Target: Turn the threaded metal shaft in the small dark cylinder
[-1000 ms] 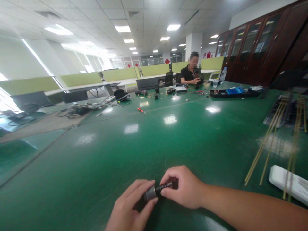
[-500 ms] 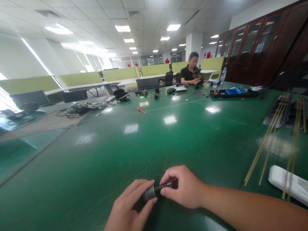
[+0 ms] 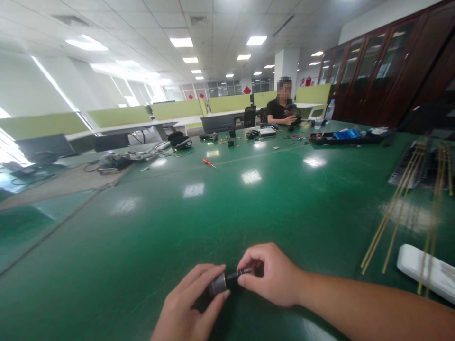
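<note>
A grey metal cylinder [image 3: 218, 284] with a dark ridged shaft [image 3: 234, 276] lies crosswise low in the head view, just above the green table [image 3: 170, 227]. The fingers and thumb of my left hand [image 3: 194, 300] are closed round the cylinder's body. My right hand [image 3: 272, 276] pinches the ridged shaft near its free end between thumb and fingertips. Part of the shaft's tip shows between those fingers. The two hands are close together but apart.
A red screwdriver [image 3: 209, 163] lies beyond the hands. Thin yellow rods [image 3: 394, 208] and a white case [image 3: 426, 272] are at the right. A person [image 3: 280, 109] sits across the table, near a black tray [image 3: 348, 138] and a bottle [image 3: 330, 110].
My left hand has shifted slightly left with the cylinder, and more of the dark shaft shows between the hands. My right hand has barely moved.
</note>
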A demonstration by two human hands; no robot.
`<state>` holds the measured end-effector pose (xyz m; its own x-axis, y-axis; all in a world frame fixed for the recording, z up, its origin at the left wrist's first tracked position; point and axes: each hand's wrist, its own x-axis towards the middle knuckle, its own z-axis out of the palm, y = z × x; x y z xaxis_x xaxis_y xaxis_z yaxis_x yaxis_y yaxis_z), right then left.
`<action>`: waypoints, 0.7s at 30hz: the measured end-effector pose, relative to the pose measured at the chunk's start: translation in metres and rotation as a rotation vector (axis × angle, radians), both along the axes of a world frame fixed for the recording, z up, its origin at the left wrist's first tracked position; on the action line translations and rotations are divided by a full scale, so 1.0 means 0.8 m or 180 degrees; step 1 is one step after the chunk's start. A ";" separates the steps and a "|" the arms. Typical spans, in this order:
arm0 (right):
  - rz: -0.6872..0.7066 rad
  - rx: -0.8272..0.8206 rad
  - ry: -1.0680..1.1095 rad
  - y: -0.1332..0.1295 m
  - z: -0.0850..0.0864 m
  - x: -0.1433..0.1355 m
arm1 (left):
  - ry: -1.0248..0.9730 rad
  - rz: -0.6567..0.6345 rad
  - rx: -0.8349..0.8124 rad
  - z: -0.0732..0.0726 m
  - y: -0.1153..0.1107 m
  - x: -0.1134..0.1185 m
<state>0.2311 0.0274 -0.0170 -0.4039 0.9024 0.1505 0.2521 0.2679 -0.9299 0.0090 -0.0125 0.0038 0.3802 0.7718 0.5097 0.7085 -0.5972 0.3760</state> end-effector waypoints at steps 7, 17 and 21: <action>-0.0003 0.0015 0.0055 0.000 -0.001 0.000 | -0.0003 0.0008 0.0031 0.000 0.000 0.000; -0.0024 0.0007 0.0156 0.002 0.003 0.000 | 0.0031 0.0080 0.0108 0.005 0.000 -0.002; -0.0055 0.0001 0.0159 0.002 0.002 0.001 | 0.0051 0.0115 0.0140 0.005 0.000 -0.003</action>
